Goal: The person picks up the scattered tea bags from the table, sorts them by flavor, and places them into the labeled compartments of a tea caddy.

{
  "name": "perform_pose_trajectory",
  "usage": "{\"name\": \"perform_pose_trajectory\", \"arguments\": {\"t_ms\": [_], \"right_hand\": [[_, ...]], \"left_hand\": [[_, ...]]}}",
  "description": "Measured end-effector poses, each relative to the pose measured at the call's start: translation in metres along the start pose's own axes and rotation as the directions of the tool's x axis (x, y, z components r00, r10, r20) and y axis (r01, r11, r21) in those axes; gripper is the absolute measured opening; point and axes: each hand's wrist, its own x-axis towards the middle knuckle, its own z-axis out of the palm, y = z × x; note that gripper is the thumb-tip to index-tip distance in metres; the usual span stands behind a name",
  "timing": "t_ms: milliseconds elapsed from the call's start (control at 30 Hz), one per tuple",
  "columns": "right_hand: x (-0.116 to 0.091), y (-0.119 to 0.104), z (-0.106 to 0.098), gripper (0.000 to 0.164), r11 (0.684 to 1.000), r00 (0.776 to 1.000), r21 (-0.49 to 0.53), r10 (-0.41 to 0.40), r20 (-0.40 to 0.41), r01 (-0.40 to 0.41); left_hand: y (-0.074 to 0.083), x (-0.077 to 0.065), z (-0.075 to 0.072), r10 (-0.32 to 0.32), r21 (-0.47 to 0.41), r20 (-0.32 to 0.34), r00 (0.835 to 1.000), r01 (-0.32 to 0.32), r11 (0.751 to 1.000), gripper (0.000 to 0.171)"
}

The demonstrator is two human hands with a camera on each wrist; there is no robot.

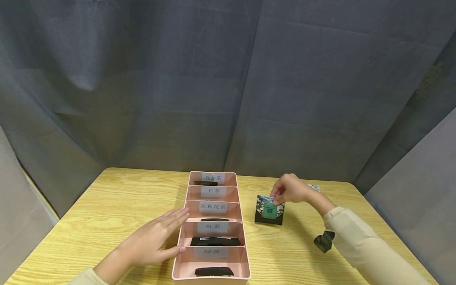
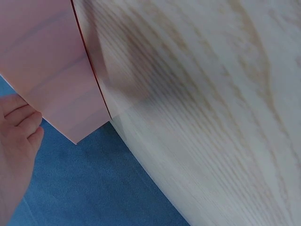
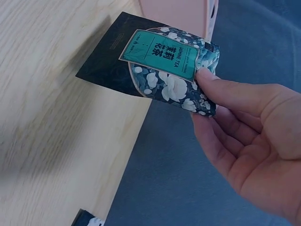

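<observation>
A jasmine tea sachet, black with white flowers and a green label, is pinched at its top edge between the thumb and fingers of my right hand. In the head view the sachet hangs upright just right of the pink divided box. My left hand rests along the box's left rim with its fingers extended. The box has several labelled compartments in a row. Dark sachets lie in the nearest compartment, the two behind it and the farthest one; the second from the back shows none.
On the table, a dark folded packet lies under the right forearm. Behind the right wrist, a small pale-blue patterned packet is partly hidden. Grey curtains hang behind the table's far edge.
</observation>
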Motion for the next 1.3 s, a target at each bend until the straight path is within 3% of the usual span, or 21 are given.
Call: {"name": "perform_pose_trajectory", "arguments": {"t_ms": [400, 600, 1300], "right_hand": [[-0.007, -0.015, -0.006, 0.008, 0.999, 0.996, 0.008, -0.051, -0.075, 0.052], [-0.009, -0.023, -0.008, 0.009, 0.997, 0.991, 0.026, -0.065, -0.113, 0.069], [-0.014, -0.054, -0.018, 0.010, 0.997, 0.970, 0.065, -0.033, -0.241, 0.050]], "left_hand": [[0.000, -0.001, 0.002, 0.027, 0.028, -0.037, 0.999, -0.026, 0.999, 0.068], [0.000, -0.001, 0.001, 0.015, 0.020, -0.026, 1.000, -0.014, 1.000, 0.069], [0.000, 0.001, 0.001, 0.015, -0.003, -0.023, 1.000, -0.015, 1.000, 0.069]]}}
